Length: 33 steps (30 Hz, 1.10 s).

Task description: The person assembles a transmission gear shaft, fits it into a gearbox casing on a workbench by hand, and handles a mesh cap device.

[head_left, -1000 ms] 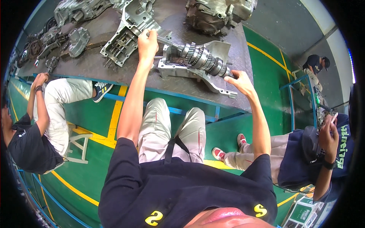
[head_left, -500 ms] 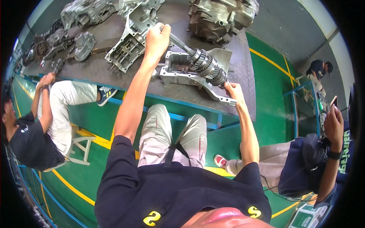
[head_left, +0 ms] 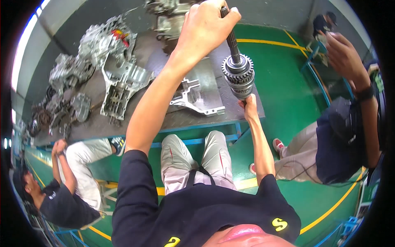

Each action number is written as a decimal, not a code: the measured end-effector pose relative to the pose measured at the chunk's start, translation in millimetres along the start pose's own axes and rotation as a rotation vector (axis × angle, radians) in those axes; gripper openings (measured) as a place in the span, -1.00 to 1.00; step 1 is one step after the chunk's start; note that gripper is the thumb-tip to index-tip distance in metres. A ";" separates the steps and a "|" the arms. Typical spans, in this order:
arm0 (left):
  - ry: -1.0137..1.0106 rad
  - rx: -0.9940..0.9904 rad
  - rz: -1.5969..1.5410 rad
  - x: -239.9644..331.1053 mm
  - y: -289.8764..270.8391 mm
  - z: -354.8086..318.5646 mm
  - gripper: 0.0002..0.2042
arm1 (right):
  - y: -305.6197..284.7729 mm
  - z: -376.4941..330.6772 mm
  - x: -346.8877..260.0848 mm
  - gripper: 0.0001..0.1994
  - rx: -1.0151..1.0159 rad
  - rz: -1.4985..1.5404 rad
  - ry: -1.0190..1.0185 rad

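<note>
A gear shaft (head_left: 239,71) with several toothed gears hangs between my two hands near the right end of the metal table. My left hand (head_left: 209,25) is closed around its dark splined upper end. Lower down, the fingers of my right hand (head_left: 250,109) grip the bottom end, below the gear stack. The shaft stands nearly upright, tilted slightly. Beside it on the table lies an aluminium gearbox housing (head_left: 199,98), partly covered by my left forearm.
Another open housing (head_left: 117,84) and several metal castings (head_left: 70,74) crowd the table (head_left: 90,123) to the left. A large gearbox (head_left: 170,24) stands behind my left hand. One person (head_left: 68,197) sits at left; another (head_left: 337,136) stands close at right with a raised hand.
Both hands have brought the gear shaft rightward from over the housing to beside it. It has gone from slanted to nearly upright. The person at right has raised a hand.
</note>
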State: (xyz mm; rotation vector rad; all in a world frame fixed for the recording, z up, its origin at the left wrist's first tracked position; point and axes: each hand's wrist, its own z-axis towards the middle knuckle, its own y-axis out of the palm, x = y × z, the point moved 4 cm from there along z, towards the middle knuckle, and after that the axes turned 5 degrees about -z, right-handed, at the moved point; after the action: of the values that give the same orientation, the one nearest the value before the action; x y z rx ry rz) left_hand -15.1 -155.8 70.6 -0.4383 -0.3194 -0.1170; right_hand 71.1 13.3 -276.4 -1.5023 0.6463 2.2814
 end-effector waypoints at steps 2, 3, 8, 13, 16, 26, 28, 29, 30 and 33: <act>-0.079 -0.087 -0.177 33.6 31.9 10.2 -0.67 | -28.9 -10.9 -2.9 -0.29 0.100 -0.007 -0.026; -0.096 -0.104 -0.190 41.0 44.9 11.4 -0.67 | -23.4 -12.8 -13.8 -0.28 0.113 0.012 -0.044; -0.123 -0.186 -0.123 50.4 85.9 12.7 -0.58 | -29.7 -25.5 4.0 -0.28 0.208 0.130 -0.061; -0.067 -0.128 -0.039 66.1 54.7 15.5 -0.71 | -32.7 -24.4 -12.6 -0.28 0.231 0.033 -0.080; 0.245 -0.052 0.000 77.8 32.3 13.1 -0.77 | -30.5 -26.1 -20.1 -0.27 0.213 -0.013 -0.106; 0.966 -0.758 0.951 71.5 -55.8 -20.3 -0.82 | 14.3 3.2 -70.9 -0.42 -0.056 -0.097 -0.082; 0.935 -0.820 0.945 48.4 -79.2 -33.5 -0.81 | 23.9 10.0 -99.4 -0.49 -0.117 -0.256 -0.120; 0.980 -0.764 1.003 29.6 -92.7 -46.2 -0.81 | 32.3 13.1 -109.8 -0.53 -0.141 -0.302 -0.127; 1.027 -0.707 1.060 11.6 -104.6 -61.9 -0.75 | 41.2 13.5 -117.4 -0.53 -0.153 -0.299 -0.131; 0.756 -0.735 1.011 -19.9 -120.4 -110.1 -0.70 | 49.4 22.2 -117.1 -0.54 -0.279 -0.613 0.026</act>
State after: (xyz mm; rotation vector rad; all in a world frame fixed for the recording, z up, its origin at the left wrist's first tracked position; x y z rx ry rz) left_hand -24.9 -311.2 17.6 -1.1841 0.7364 0.6037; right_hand 74.3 -19.5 -151.7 -1.5724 -0.1364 1.9173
